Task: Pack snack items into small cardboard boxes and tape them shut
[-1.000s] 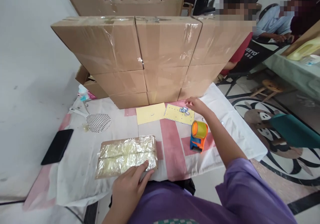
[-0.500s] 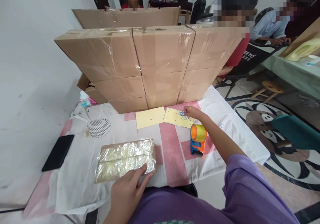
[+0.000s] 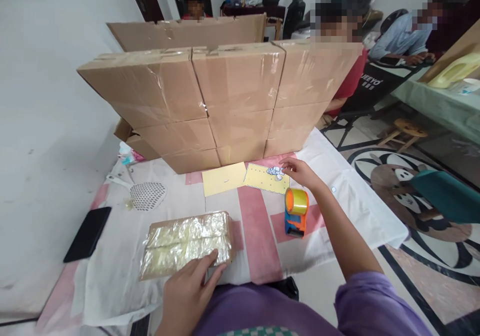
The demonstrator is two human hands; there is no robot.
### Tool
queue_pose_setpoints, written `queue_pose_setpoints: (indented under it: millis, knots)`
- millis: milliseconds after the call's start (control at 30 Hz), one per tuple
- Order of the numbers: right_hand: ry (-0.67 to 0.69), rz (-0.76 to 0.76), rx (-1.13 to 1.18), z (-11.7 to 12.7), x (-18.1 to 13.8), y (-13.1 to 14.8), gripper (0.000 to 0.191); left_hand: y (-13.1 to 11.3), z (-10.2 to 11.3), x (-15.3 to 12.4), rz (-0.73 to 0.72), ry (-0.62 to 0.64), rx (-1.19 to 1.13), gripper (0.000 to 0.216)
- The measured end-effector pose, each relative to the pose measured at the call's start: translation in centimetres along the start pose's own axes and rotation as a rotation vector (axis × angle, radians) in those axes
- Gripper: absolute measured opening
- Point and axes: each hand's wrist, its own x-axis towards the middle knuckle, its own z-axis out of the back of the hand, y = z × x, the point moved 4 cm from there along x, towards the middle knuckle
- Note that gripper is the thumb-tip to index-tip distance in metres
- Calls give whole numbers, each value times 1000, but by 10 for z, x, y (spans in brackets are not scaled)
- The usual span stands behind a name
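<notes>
A flat box wrapped in shiny clear tape (image 3: 176, 241) lies at the near left of the table. My left hand (image 3: 191, 286) rests on its near right corner, fingers stretched and thumb apart. Farther back lies a yellow card (image 3: 258, 176) with small dots, bearing a little heap of white pieces with blue outlines (image 3: 276, 172). Just right of that heap hovers my right hand (image 3: 302, 172), its fingers loosely apart with nothing visible in them. A tape dispenser (image 3: 296, 221) with an orange-and-blue body and yellow roll stands below my right wrist. A plain yellow card (image 3: 223, 180) adjoins the dotted one.
Stacked cardboard boxes (image 3: 240, 86) form a wall along the table's back. To the left are a white fly swatter (image 3: 148, 196) and a black tablet-like slab (image 3: 88, 233). Behind the boxes sit other people, one in a red shirt (image 3: 347, 83). A wooden stool (image 3: 407, 128) stands at right.
My right hand has drawn back to the right from the blue-outlined pieces, its fingers loosening from a closed pose. My left hand stays on the wrapped box. The view has shifted slightly.
</notes>
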Motion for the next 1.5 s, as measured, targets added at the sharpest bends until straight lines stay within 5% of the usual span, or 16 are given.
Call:
queue_pose_setpoints:
  millis: [100,200,333,467,900,1033,1167,1500]
  knots:
    - [-37,35,243,-31,-42,41,21,0,2,1,-14,2,-27,31]
    - [26,6,467,-87,-82,67,11,0,4,3,-13,39,-43,27]
    - [134,-89,757,-169,-114,71,11,-1,6,4,6,90,-23,26]
    - [143,-136,898,-211,-120,61,17,-2,5,5,19,97,0,25]
    - [187,-79,922,-230,-121,65,17,-3,5,5,41,108,4,26]
    - [59,-78,719,-217,-127,67,26,-4,4,4,30,108,22,25]
    - [-3,-111,636,-219,-147,80,12,-6,5,5,-12,127,71,27]
    - [-10,-105,770,-241,-173,81,37,-4,3,7,-134,117,108,25]
